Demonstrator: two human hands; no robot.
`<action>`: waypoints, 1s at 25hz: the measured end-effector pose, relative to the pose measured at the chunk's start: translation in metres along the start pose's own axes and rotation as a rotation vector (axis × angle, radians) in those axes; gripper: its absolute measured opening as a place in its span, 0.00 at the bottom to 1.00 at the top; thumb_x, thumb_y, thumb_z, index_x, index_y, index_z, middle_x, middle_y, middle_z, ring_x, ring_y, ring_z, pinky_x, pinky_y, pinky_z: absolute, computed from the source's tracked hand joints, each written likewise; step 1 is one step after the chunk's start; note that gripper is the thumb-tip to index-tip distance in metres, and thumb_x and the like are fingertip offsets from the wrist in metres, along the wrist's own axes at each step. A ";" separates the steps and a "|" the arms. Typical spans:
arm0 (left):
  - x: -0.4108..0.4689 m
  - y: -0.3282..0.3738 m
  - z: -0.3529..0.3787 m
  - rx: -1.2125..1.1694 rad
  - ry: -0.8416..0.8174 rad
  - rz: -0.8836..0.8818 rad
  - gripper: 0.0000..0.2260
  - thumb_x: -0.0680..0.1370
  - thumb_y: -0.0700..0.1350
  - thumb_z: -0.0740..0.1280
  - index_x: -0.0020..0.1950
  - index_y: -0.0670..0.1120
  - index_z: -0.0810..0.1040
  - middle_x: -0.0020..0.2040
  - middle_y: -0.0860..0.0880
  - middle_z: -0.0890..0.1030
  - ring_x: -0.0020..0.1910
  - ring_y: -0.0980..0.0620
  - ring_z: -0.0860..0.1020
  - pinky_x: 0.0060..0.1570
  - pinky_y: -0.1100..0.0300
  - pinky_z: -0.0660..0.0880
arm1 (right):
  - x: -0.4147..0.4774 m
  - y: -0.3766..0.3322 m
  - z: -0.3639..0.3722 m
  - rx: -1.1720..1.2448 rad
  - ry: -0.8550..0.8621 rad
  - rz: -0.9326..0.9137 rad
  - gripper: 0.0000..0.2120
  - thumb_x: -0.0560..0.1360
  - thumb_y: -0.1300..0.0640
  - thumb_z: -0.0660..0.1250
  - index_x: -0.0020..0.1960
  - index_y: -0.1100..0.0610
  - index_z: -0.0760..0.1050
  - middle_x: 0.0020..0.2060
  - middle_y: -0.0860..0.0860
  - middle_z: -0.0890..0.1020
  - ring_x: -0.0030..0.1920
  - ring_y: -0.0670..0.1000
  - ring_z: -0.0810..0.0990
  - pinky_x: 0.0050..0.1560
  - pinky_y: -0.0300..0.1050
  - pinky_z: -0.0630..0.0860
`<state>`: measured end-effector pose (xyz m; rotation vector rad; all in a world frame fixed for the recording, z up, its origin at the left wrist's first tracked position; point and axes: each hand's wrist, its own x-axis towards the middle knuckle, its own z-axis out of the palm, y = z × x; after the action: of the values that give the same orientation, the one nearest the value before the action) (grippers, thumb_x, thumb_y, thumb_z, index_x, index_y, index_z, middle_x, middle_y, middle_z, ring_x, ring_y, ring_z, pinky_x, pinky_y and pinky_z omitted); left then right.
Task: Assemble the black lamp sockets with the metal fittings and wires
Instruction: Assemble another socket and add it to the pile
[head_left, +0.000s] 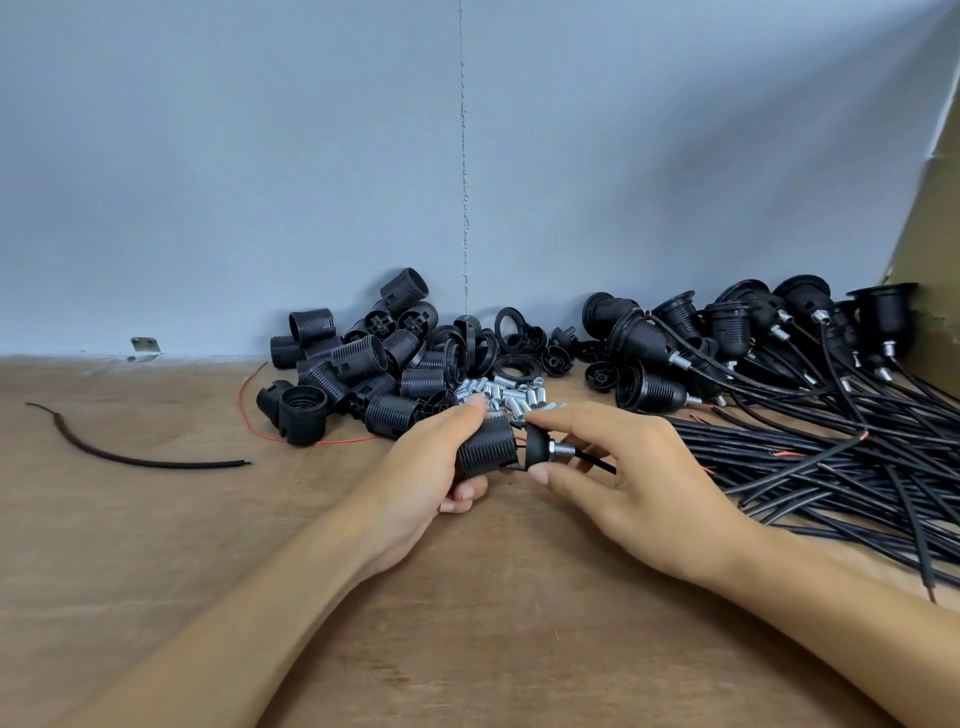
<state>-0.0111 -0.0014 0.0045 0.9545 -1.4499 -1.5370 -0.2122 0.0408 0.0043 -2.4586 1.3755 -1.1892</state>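
Closing step, above tabletop (467, 613): left hand (431, 470) grips ribbed socket barrel (487, 451), right hand (641, 480) pinches wired cap (538, 448) with metal fitting (562, 450) just beside it; next probably align, then seat cap.

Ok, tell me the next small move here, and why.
Probably push the cap in the right hand onto the ribbed socket body held by the left hand: a small gap shows between them, crossed by thin wires, and the metal fitting already sits on the cap.
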 end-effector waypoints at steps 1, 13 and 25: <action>0.000 0.001 0.000 0.021 -0.006 0.004 0.18 0.85 0.55 0.56 0.51 0.42 0.75 0.33 0.53 0.77 0.25 0.56 0.64 0.26 0.63 0.55 | 0.001 0.000 0.000 -0.004 -0.006 0.002 0.19 0.76 0.50 0.73 0.66 0.49 0.78 0.57 0.40 0.83 0.53 0.38 0.79 0.56 0.41 0.77; 0.002 -0.007 -0.005 0.035 -0.014 0.059 0.14 0.82 0.55 0.66 0.40 0.50 0.79 0.37 0.50 0.75 0.28 0.54 0.69 0.25 0.64 0.62 | 0.002 0.001 -0.002 0.045 -0.033 0.020 0.19 0.77 0.54 0.72 0.67 0.48 0.77 0.55 0.40 0.82 0.51 0.43 0.81 0.51 0.38 0.75; -0.013 -0.011 0.017 0.256 0.211 0.201 0.17 0.64 0.53 0.83 0.48 0.53 0.82 0.43 0.55 0.87 0.43 0.60 0.84 0.39 0.72 0.74 | -0.003 -0.004 0.005 0.031 0.000 -0.111 0.21 0.73 0.65 0.72 0.66 0.56 0.78 0.57 0.46 0.82 0.59 0.45 0.79 0.61 0.43 0.74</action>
<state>-0.0226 0.0174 -0.0051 1.0499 -1.5601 -1.0895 -0.2069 0.0435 0.0003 -2.5427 1.2253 -1.2224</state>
